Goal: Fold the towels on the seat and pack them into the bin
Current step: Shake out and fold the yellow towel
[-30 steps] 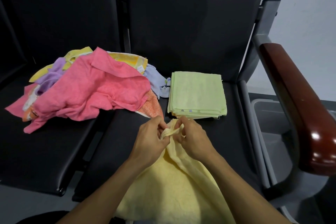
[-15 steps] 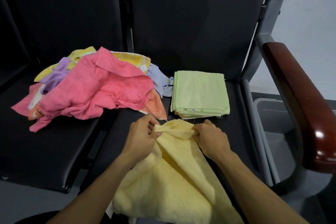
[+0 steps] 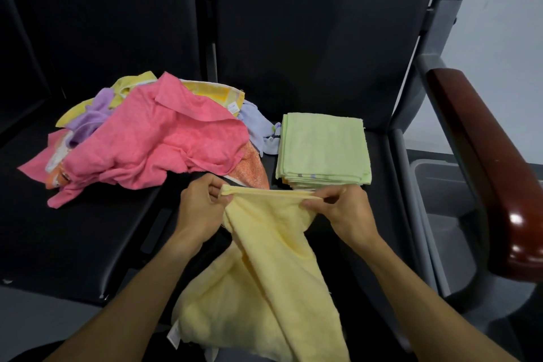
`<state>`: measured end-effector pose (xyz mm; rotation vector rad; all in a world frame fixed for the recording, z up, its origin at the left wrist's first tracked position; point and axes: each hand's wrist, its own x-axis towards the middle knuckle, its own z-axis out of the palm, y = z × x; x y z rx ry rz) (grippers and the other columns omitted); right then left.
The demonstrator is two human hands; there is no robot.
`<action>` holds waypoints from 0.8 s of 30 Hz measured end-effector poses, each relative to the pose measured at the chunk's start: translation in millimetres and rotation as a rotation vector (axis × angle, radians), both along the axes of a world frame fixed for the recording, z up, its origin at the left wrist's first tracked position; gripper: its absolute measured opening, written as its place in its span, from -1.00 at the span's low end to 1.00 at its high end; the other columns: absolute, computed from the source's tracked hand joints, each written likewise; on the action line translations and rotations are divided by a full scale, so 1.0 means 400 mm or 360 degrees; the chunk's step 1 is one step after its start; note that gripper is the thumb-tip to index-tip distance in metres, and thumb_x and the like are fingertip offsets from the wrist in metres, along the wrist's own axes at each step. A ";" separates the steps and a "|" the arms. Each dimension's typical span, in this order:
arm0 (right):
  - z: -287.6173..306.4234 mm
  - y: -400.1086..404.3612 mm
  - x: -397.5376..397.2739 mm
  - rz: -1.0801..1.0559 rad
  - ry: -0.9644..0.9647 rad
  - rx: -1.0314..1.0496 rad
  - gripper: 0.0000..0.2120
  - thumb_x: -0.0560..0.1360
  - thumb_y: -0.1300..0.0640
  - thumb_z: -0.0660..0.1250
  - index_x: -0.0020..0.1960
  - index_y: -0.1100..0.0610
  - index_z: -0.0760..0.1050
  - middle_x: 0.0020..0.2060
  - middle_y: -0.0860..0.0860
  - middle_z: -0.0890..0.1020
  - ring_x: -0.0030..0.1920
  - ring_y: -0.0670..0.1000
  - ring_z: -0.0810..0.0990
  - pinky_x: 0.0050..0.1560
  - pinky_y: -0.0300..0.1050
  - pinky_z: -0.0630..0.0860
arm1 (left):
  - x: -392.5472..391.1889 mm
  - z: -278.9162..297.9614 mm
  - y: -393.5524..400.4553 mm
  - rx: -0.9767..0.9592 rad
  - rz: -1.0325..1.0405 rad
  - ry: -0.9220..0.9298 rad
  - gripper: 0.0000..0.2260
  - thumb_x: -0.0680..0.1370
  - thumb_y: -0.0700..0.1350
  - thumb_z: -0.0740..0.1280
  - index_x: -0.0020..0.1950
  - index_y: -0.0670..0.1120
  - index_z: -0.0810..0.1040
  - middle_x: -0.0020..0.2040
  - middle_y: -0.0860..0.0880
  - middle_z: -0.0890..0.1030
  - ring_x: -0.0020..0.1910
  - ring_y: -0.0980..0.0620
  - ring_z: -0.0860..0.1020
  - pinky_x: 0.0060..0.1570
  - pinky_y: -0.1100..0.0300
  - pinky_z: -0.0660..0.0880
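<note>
A pale yellow towel [image 3: 264, 267] hangs from my two hands over the front of the black seat [image 3: 379, 214]. My left hand [image 3: 202, 209] pinches one end of its top edge and my right hand [image 3: 346, 211] pinches the other end, so the edge is stretched between them. Behind my hands lies a stack of folded towels with a light green towel [image 3: 323, 147] on top. A loose pile of unfolded towels, with a pink towel [image 3: 158, 141] uppermost, covers the left seat. The grey bin [image 3: 435, 185] stands on the floor right of the seat, partly hidden by the armrest.
A dark red wooden armrest [image 3: 484, 161] on a grey metal frame runs between the seat and the bin. The black seat backs rise behind the towels. Bare black cushion [image 3: 73, 244] shows in front of the pink pile.
My hands have moved apart along the yellow towel's top edge, pulling it from a small bunch into a straight stretched edge. The towel hangs more spread out.
</note>
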<state>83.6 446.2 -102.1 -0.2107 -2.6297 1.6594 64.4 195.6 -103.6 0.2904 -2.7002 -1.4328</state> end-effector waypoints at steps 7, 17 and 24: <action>0.013 0.020 0.003 -0.0126 0.0002 -0.0302 -0.72 0.34 0.25 0.61 -0.04 -0.05 0.71 -0.28 -0.05 0.56 -0.22 0.00 0.55 -0.01 0.03 0.64 | -0.018 0.032 0.041 0.0124 0.0071 0.0122 -0.91 0.50 -0.29 0.45 -0.09 -0.11 0.66 -0.25 0.04 0.65 -0.28 0.14 0.56 -0.24 0.27 0.45; 0.301 0.045 0.110 -0.0033 0.0383 0.0279 -0.84 0.48 0.05 0.50 -0.17 0.13 0.62 -0.35 -0.04 0.59 -0.39 -0.18 0.49 -0.35 -0.34 0.41 | 0.067 0.258 0.057 0.0387 0.0022 0.0351 -0.89 0.52 -0.29 0.43 -0.07 -0.10 0.70 -0.15 -0.04 0.69 -0.11 -0.05 0.65 -0.04 0.01 0.61; 0.510 0.011 0.150 -0.0016 0.0712 0.0594 -0.87 0.54 0.13 0.43 -0.18 0.07 0.56 -0.31 -0.10 0.60 -0.28 -0.15 0.54 -0.24 -0.20 0.42 | 0.116 0.484 0.052 0.0441 -0.0010 0.0554 -0.87 0.51 -0.27 0.43 -0.17 -0.06 0.69 -0.26 0.02 0.66 -0.22 0.04 0.59 -0.15 0.14 0.51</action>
